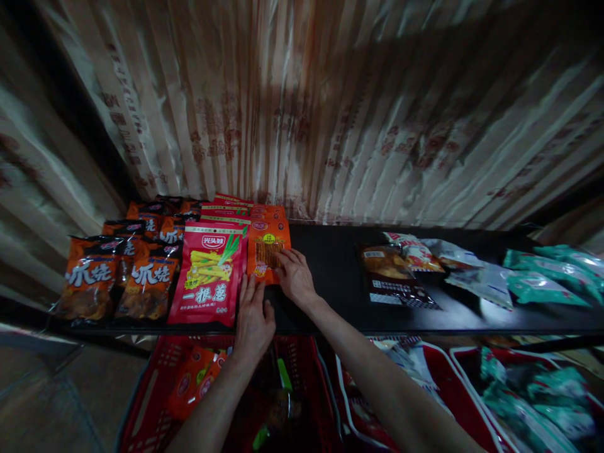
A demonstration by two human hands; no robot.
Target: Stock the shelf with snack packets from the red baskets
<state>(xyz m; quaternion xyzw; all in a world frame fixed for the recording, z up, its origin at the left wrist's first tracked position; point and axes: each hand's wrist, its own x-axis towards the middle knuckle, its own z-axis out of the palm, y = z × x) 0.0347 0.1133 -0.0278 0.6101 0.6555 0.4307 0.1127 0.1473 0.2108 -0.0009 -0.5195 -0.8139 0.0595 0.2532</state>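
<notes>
My left hand (253, 321) lies with its fingers stretched out against the lower right edge of the front red snack bag (207, 270), which shows yellow sticks and a green onion. Just right of it, an orange snack bag (270, 242) stands at the front of a short row of the same kind. My right hand (295, 277) has its bent fingers on that orange bag's lower right side; its thumb is mostly hidden. More red bags stand behind the front one, and several black-and-orange snack bags (146, 280) stand to the left.
The black shelf (325, 270) also bears a brown snack bag (391, 274), white bags (476, 280) and green bags (542, 283) at the right. Below stand a red basket (141, 402) with orange bags and other baskets. A pleated printed curtain (292, 113) hangs behind.
</notes>
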